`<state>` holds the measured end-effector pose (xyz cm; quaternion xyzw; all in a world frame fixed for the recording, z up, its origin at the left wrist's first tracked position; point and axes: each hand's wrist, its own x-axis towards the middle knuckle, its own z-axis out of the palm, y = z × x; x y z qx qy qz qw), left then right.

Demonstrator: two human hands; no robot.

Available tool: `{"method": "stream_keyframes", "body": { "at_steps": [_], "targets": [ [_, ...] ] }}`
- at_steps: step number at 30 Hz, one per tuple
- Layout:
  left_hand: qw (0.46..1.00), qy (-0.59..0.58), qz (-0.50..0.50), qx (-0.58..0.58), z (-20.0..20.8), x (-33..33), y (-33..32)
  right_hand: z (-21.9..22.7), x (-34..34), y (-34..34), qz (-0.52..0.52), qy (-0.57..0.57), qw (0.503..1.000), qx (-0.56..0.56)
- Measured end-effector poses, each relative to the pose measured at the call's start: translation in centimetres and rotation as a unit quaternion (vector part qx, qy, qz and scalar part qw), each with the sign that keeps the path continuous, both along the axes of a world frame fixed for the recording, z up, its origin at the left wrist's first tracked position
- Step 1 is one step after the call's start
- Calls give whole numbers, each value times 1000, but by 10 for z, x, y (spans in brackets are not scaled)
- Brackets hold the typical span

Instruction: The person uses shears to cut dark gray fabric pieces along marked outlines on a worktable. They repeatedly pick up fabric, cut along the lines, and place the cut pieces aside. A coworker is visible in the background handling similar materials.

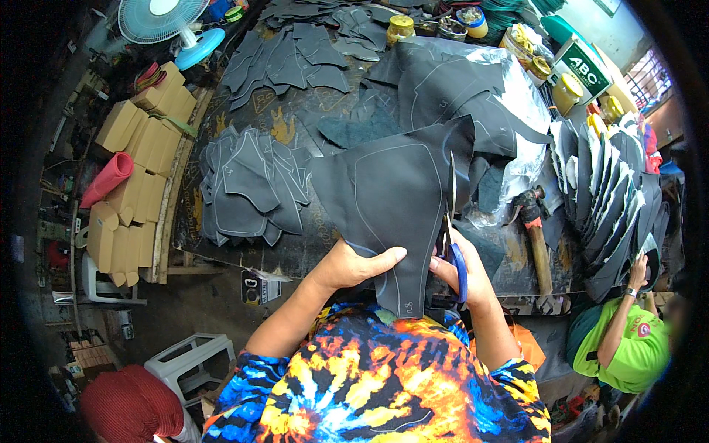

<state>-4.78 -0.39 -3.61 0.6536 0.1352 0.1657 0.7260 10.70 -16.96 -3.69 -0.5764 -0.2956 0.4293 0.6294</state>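
Left hand [347,264] grips near end of dark grey, chalk-outlined flexible sheet [388,196], thumb on top. Right hand [473,273] at sheet's right edge, fingers wrapped round blue-handled metal scissors [462,275]. Right of sheet: wooden-handled hammer [540,255]. Left of sheet: pile of dark grey chalk-lined pieces [251,184]. Beyond sheet: yellow-lidded round jar [400,28].
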Motion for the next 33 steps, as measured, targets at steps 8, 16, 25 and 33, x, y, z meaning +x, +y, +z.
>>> {"method": "stream_keyframes", "body": {
  "at_steps": [8, 16, 25, 33],
  "targets": [
    [996, -26, 61, 55, -2, -3, -1, 3, 4, -15, 17, -19, 997, -69],
    [997, -2, 47, 61, -3, -12, 5, 4, 6, -8, 35, -30, 998, -42],
    [999, -2, 40, -35, -4, -14, -1, -1, 4, -10, 13, -42, 996, -74],
    [999, 24, 1, -46, -1, -17, 3, 11, 11, -5, 18, -3, 999, -32]
  ]
}}
